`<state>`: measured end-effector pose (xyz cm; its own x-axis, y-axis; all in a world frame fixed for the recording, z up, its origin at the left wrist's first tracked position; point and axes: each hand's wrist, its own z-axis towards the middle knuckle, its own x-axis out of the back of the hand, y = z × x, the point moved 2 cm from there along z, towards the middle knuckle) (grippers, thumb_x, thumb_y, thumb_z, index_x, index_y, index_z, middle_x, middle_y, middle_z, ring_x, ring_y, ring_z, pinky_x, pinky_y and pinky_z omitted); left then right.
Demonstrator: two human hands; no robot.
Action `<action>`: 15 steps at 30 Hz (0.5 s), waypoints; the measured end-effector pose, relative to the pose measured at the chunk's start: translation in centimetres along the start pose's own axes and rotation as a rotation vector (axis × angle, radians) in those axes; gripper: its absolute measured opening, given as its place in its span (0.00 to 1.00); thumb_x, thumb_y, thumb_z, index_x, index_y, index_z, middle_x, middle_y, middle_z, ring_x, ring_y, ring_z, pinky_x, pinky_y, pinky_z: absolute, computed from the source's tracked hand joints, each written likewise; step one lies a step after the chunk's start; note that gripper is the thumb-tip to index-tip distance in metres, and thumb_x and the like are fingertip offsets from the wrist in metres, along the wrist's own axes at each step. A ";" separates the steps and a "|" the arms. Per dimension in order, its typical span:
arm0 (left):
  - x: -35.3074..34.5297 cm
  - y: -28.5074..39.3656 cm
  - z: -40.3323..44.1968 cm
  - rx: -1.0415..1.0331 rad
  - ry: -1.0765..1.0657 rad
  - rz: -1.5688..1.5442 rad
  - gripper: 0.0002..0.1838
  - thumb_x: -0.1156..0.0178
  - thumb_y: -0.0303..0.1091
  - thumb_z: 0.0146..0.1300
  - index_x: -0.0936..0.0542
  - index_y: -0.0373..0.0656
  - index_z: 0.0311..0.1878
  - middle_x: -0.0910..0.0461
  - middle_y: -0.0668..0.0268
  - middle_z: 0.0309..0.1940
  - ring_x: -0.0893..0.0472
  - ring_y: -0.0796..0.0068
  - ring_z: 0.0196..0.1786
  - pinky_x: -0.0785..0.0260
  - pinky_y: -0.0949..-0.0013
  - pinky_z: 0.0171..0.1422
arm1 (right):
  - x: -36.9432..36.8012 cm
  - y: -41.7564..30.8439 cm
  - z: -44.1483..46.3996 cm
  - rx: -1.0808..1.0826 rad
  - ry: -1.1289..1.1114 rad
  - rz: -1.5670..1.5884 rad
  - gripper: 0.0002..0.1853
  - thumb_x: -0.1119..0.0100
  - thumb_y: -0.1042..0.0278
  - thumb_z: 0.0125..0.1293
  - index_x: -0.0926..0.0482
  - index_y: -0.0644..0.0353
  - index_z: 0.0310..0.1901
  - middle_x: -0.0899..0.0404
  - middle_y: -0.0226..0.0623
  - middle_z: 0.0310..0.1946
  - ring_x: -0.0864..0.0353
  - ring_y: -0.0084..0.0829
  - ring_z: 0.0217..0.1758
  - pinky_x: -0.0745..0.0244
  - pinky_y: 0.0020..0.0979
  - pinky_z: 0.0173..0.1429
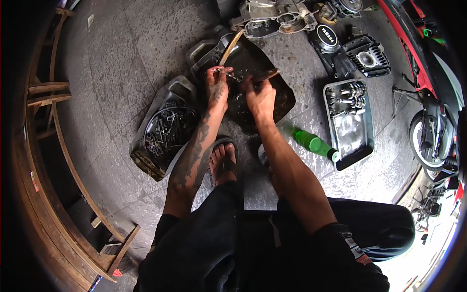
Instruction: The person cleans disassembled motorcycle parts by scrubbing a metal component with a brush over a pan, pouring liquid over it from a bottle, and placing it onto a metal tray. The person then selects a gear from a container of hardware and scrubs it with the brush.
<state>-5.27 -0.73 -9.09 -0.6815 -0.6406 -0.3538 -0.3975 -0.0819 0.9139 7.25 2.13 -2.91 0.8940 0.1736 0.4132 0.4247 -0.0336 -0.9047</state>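
My left hand (217, 88) is closed around a thin metal part (232, 76), which looks like a bolt or small shaft and points right. Facing it, my right hand (261, 100) is wrapped round a wooden-handled brush (271, 74); its working end is dark and smeared by motion. Both hands are over a dark, oily cut-open jerrycan (284, 104) with liquid in it. A curved wooden handle (230, 48) leans up from this pan behind my left hand, its lower end hidden. Left of my forearm is a second cut-open jerrycan (141, 156), full of bolts and small metal parts.
A green bottle (314, 143) lies against a metal tray (370, 126) holding gear shafts (352, 95). Engine casings (279, 19), a Yamaha cover (327, 38) and a finned cylinder head (368, 57) stand behind. A wooden bench (53, 224) is at left, a motorcycle (433, 131) at right.
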 end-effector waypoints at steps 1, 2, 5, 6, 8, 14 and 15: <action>0.1 -0.2 0.0 0.011 0.002 0.004 0.03 0.51 0.34 0.72 0.31 0.48 0.45 0.20 0.66 0.45 0.23 0.80 0.42 0.29 0.75 0.44 | -0.1 -0.2 -0.1 -0.011 -0.002 -0.003 0.07 0.43 0.72 0.63 0.22 0.66 0.39 0.17 0.50 0.33 0.16 0.46 0.39 0.22 0.36 0.44; 0.1 -0.4 0.0 0.001 0.029 0.035 0.03 0.51 0.33 0.72 0.32 0.49 0.46 0.20 0.66 0.44 0.23 0.80 0.43 0.30 0.75 0.45 | 0.0 -0.5 -0.1 0.038 0.098 0.138 0.08 0.42 0.71 0.63 0.22 0.67 0.39 0.17 0.50 0.33 0.16 0.46 0.39 0.22 0.36 0.44; 0.0 -0.4 -0.1 -0.004 0.035 0.097 0.04 0.51 0.32 0.72 0.32 0.49 0.47 0.19 0.65 0.44 0.24 0.81 0.43 0.31 0.76 0.45 | -0.7 0.3 -0.7 0.020 0.095 0.125 0.11 0.41 0.69 0.61 0.23 0.67 0.41 0.17 0.51 0.35 0.16 0.47 0.40 0.23 0.37 0.44; -0.1 -0.2 -0.1 0.007 0.040 0.104 0.05 0.50 0.32 0.71 0.32 0.48 0.47 0.19 0.65 0.44 0.24 0.81 0.43 0.31 0.75 0.46 | -0.8 0.4 -0.9 0.033 0.056 0.010 0.10 0.41 0.69 0.61 0.22 0.67 0.41 0.17 0.52 0.34 0.16 0.48 0.40 0.23 0.38 0.44; -0.1 0.2 -0.2 0.036 0.066 0.112 0.05 0.50 0.32 0.71 0.32 0.47 0.47 0.19 0.63 0.44 0.24 0.80 0.42 0.31 0.76 0.46 | -0.6 0.7 -1.4 0.026 0.045 -0.060 0.10 0.42 0.69 0.61 0.22 0.67 0.40 0.18 0.53 0.34 0.17 0.49 0.40 0.23 0.40 0.43; 0.2 -0.5 0.3 0.073 0.119 0.092 0.06 0.48 0.31 0.70 0.33 0.46 0.46 0.19 0.62 0.44 0.22 0.79 0.39 0.29 0.75 0.44 | 0.0 0.4 -1.5 0.163 0.269 0.178 0.07 0.42 0.72 0.62 0.23 0.67 0.38 0.19 0.50 0.28 0.16 0.45 0.33 0.23 0.37 0.39; 0.2 -0.4 0.3 0.078 0.132 0.116 0.06 0.48 0.31 0.69 0.33 0.45 0.46 0.19 0.62 0.44 0.22 0.78 0.39 0.29 0.75 0.44 | 0.2 -0.6 -1.7 0.148 0.295 0.247 0.07 0.43 0.73 0.62 0.23 0.67 0.38 0.19 0.48 0.27 0.16 0.46 0.32 0.24 0.37 0.39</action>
<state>-5.44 -0.57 -9.58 -0.6408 -0.7376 -0.2130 -0.3710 0.0545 0.9270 7.36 0.56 -2.10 0.9783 -0.1125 0.1741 0.1861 0.1071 -0.9767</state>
